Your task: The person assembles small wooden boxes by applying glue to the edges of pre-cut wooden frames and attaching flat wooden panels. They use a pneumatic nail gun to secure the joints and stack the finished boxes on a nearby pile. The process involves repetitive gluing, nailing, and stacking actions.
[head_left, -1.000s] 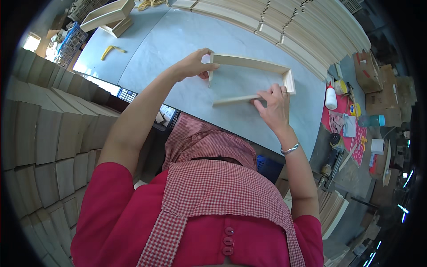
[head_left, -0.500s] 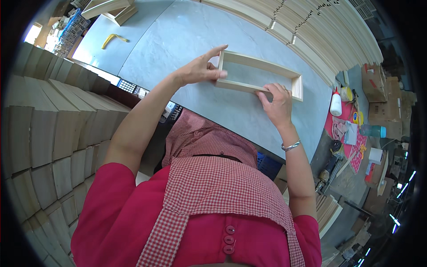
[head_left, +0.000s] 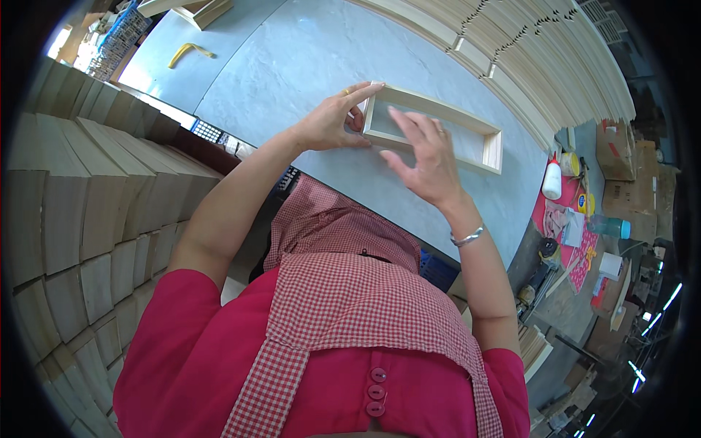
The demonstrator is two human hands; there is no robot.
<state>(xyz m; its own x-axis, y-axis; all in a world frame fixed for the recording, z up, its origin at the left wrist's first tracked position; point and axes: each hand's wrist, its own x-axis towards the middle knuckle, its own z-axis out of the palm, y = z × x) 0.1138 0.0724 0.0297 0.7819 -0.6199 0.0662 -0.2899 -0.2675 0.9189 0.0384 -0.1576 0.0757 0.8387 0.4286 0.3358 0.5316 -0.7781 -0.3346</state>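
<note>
A shallow rectangular frame of pale wood (head_left: 493,152), open in the middle, lies on the grey marbled table (head_left: 255,95). My left hand (head_left: 334,123) grips its left end, the forefinger along the far left corner and the thumb by the near left corner. Above the near long side hovers my right hand (head_left: 427,159), open, fingers and thumb apart, holding nothing. It hides part of that near side.
Long wooden strips (head_left: 540,66) are stacked along the far right. A yellow curved tool (head_left: 188,52) and another wooden frame (head_left: 208,11) lie far left. Wood blocks (head_left: 80,197) are piled at my left. A white glue bottle (head_left: 552,179) stands right, beyond the table edge.
My right hand has let go of the frame's near side and moved left, opening above it. The left hand has closed onto the left end.
</note>
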